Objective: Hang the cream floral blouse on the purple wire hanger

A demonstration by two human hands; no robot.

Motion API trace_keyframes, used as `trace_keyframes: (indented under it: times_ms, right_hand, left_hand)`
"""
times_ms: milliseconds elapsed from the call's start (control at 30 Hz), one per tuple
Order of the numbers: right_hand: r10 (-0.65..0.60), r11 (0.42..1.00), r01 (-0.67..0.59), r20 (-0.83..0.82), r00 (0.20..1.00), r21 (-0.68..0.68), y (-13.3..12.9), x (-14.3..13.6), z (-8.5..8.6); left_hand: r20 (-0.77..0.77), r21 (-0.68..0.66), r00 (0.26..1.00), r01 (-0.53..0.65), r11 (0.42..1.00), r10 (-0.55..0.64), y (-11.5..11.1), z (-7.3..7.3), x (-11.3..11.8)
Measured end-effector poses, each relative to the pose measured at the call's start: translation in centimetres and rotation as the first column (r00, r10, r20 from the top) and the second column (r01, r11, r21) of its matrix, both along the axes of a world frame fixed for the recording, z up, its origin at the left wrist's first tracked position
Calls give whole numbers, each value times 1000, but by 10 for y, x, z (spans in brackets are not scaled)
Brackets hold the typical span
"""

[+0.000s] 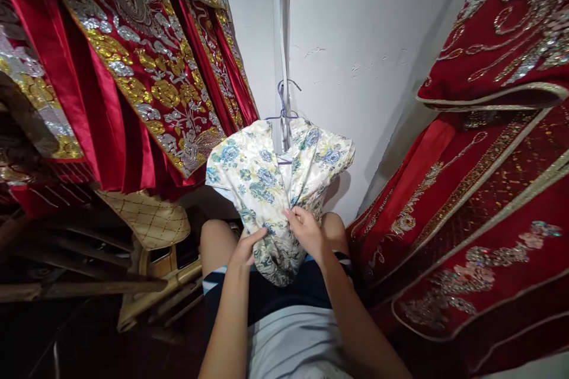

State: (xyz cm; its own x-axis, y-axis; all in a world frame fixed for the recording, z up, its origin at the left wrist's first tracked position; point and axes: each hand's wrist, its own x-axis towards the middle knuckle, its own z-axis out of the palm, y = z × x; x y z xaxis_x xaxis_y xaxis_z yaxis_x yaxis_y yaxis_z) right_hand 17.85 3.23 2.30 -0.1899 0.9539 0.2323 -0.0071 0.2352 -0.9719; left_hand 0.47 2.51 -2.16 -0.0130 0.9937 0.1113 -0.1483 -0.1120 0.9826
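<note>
A white floral blouse (262,180) with blue and yellow flowers hangs on a thin dark wire hanger (283,109) in front of me. Its lower part is bunched up above my lap. My left hand (245,249) grips the blouse's left side, thumb on the front and the other fingers hidden behind the cloth. At the front opening, below the V-neck, my right hand (306,230) pinches the fabric between thumb and fingers. The hanger's hook is bare above the collar, beside a narrow vertical pale strip (281,29).
Red garments with gold and silver embroidery (169,89) hang at the left. More red beaded garments (471,237) hang close on the right. A pale wall (355,29) stands ahead. At the lower left are a wooden frame (146,290) and a quilted gold cloth (151,222).
</note>
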Motion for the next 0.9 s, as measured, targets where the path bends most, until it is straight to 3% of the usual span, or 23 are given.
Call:
trace_keyframes:
  times_ms: [100, 167, 233, 300, 333, 367, 433, 500, 633, 733, 900]
  right_hand:
    - [18, 1000, -19, 36, 999, 16, 0, -2, 0]
    - [-6, 1000, 5, 30, 1000, 4, 2, 1, -2]
    - [-49, 999, 49, 21, 999, 1, 5, 5, -5]
    - [-78, 997, 78, 20, 997, 1, 8, 7, -7]
    - [-82, 997, 82, 19, 996, 0, 8, 7, -8]
    - [-75, 997, 75, 11, 997, 0, 8, 5, -8]
    - [-37, 999, 37, -27, 999, 0, 5, 2, -8]
    - [17, 1000, -17, -64, 998, -3, 1, -1, -6]
    - [50, 997, -53, -71, 996, -49, 8, 0, 11]
    - [15, 1000, -18, -114, 993, -25, 37, 3, 49]
    - [-88, 995, 70, -269, 959, -74, 96, -4, 135]
  left_hand:
    - [122, -36, 990, -69, 997, 73, 7, 1, 7]
    - [71, 0, 959, -274, 962, 273, 13, -1, 5]
    - [-29, 92, 830, -552, 829, 556, 14, -5, 5]
    - [-111, 219, 665, -708, 671, 738, 10, -9, 10]
    - [-149, 288, 632, -708, 645, 761, 7, -11, 16]
    - [-195, 353, 644, -657, 666, 740, 3, -12, 23]
    - [-290, 428, 747, -457, 780, 598, -3, -13, 39]
    - [-337, 428, 829, -287, 857, 446, -5, -13, 53]
    - [-410, 433, 836, -173, 885, 364, -3, -12, 60]
    - [-499, 451, 798, -92, 888, 336, -3, -15, 53]
    - [-594, 424, 756, 3, 906, 275, -8, -27, 42]
